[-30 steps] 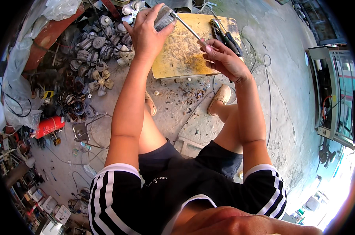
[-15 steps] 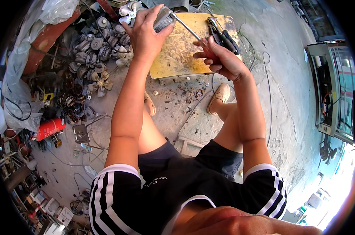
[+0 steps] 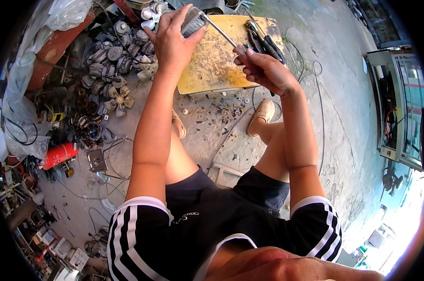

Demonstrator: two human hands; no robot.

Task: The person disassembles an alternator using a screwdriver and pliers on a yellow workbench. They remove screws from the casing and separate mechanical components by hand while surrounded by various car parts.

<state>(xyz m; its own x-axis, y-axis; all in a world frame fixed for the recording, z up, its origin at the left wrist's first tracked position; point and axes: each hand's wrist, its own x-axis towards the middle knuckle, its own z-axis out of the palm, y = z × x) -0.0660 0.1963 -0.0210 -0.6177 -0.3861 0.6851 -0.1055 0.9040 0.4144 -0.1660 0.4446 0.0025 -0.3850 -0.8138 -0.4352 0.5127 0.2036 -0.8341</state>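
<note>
My left hand (image 3: pixel 172 47) is closed around a grey metal motor (image 3: pixel 191 23), holding it over the far left part of a low yellow work board (image 3: pixel 212 70). In my right hand (image 3: pixel 272 71) is a screwdriver (image 3: pixel 220 31), its handle mostly hidden by the curled fingers. Its long shaft slants up and left, and the tip meets the upper right side of the motor. Exactly what the tip touches is too small to make out. Beyond my right hand, pliers and other dark-handled tools (image 3: pixel 264 43) lie on the board.
Many small motors (image 3: pixel 114 52) are heaped on the floor at left, with a fan blade (image 3: pixel 120 100) among them. A red box (image 3: pixel 59 155) lies nearer. Debris (image 3: pixel 228 112) and a cable (image 3: pixel 321 112) are on the concrete. A glass-fronted cabinet (image 3: pixel 401 107) stands at right.
The fingers of my right hand have curled more tightly and turned around the screwdriver handle. The motor and my left hand have shifted very slightly left.
</note>
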